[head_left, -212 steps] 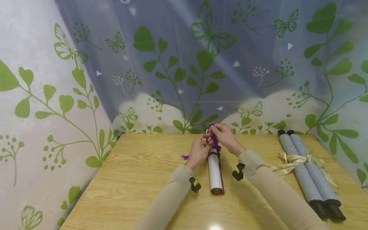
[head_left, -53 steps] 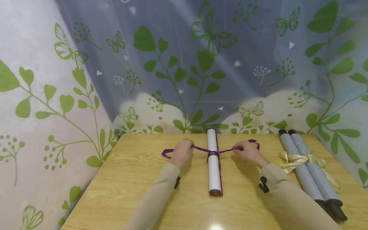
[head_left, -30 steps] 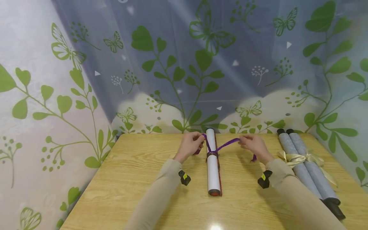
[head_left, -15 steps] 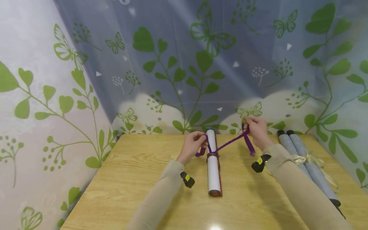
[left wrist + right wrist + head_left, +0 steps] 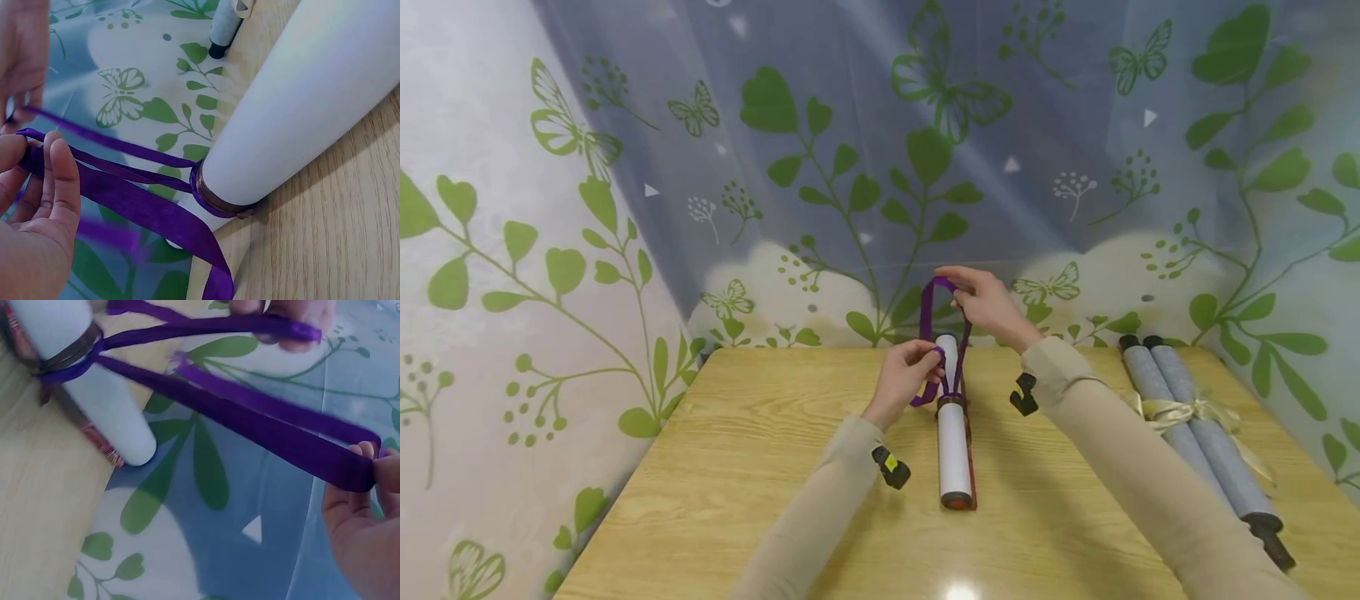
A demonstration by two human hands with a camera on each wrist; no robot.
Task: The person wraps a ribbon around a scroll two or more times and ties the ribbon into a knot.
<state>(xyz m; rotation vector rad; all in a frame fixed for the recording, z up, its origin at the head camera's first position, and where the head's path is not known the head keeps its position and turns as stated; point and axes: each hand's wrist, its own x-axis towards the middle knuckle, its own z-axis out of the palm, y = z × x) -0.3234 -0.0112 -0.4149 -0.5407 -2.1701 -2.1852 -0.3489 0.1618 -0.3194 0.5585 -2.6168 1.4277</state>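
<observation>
A white rolled scroll (image 5: 955,454) with dark ends lies lengthwise on the table, a reddish strip along its right side. Around its middle sits a brown band (image 5: 212,199) with purple ribbon (image 5: 144,203) tied over it. My left hand (image 5: 901,379) pinches a folded loop of the ribbon just left of the scroll; a tail hangs below the fingers. Above the scroll's far end, my right hand (image 5: 988,304) pinches the other length between thumb and fingers. That length rises from the knot and hangs over the fingers, as the right wrist view also shows.
On the right of the wooden table (image 5: 752,483) lie two grey rolls (image 5: 1217,450) with black ends, bound by a cream ribbon (image 5: 1180,412). A leaf-patterned curtain (image 5: 820,208) stands behind the table's far edge.
Earlier both hands worked close together at the scroll's far half, then drew the ribbon apart sideways. The left has since lifted a loop; the right has swung up and left over the scroll.
</observation>
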